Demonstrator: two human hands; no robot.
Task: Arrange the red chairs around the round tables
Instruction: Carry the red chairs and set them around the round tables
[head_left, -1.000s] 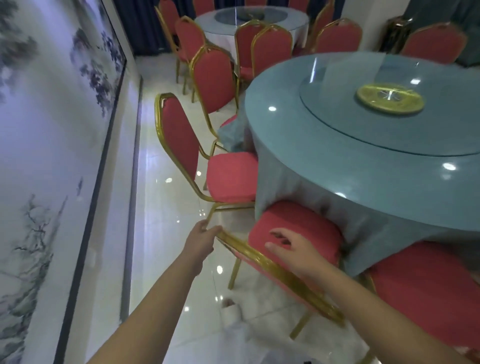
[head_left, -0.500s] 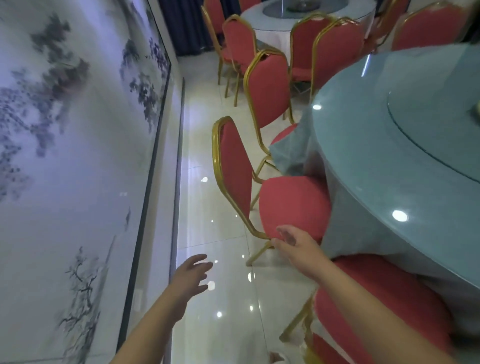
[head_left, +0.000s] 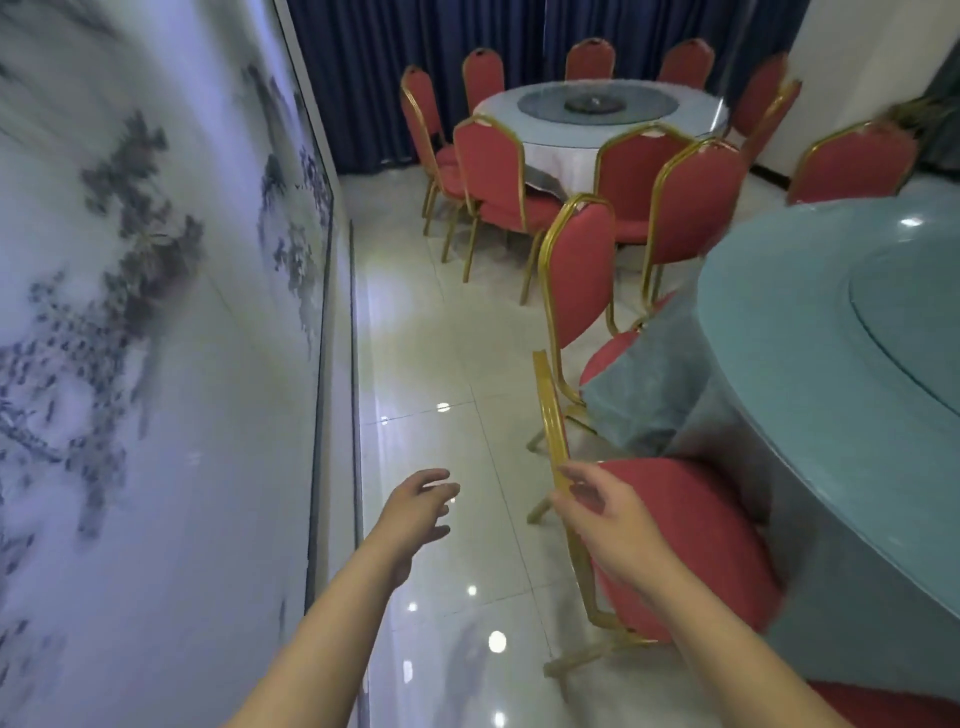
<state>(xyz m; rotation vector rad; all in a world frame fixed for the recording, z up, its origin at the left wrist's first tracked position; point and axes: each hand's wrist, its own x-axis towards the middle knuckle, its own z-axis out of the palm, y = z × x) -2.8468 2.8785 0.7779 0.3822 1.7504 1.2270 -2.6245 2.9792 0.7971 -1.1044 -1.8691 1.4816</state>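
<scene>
The left hand (head_left: 415, 512) hangs over the glossy pale tiled floor (head_left: 441, 374) with its fingers loosely spread, holding nothing. The right hand (head_left: 608, 519), fingers relaxed and apart, is at the gold metal back frame of the nearest red padded chair (head_left: 696, 540); whether it touches cannot be told. That chair's seat sits against the round table draped in teal cloth (head_left: 789, 395), and a second red gold-framed chair (head_left: 582, 270) stands just beyond at the same table.
</scene>
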